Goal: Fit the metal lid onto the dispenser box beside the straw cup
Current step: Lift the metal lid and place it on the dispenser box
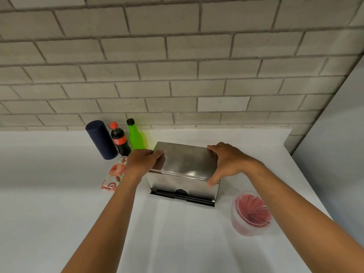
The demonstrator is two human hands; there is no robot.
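A shiny metal dispenser box [183, 187] stands in the middle of the white counter, its dark slot facing me. The metal lid [187, 160] lies across its top and looks level. My left hand [144, 161] grips the lid's left end, fingers curled over the top edge. My right hand [226, 161] holds the right end, thumb down on the box's front right corner. To the box's right, the clear plastic straw cup [252, 212] holds several red straws.
Behind my left hand stand a dark blue cylinder [101, 139], a cola bottle [120, 139] and a green bottle [136, 135] against the brick wall. A floral napkin pack [114, 175] lies left of the box. The counter's right edge runs past the cup.
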